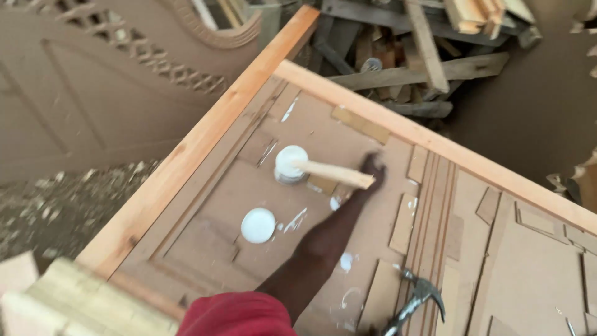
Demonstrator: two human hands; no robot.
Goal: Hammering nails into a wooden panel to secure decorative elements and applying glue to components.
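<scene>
The right hand (373,167), blurred, seems to grip a wooden stick (333,174) whose far end rests in an open white tub (290,163) on the panel (373,249). The lid (258,225) lies nearby; a hammer (418,298) lies apart.

A carved brown door panel (93,93) with lattice trim lies far left; wood chips and shavings (56,199) litter the floor beside it; a heap of scrap timber (410,56) fills the far side; bare brown ground (541,106) spreads to the right; daylight is soft and even.
</scene>
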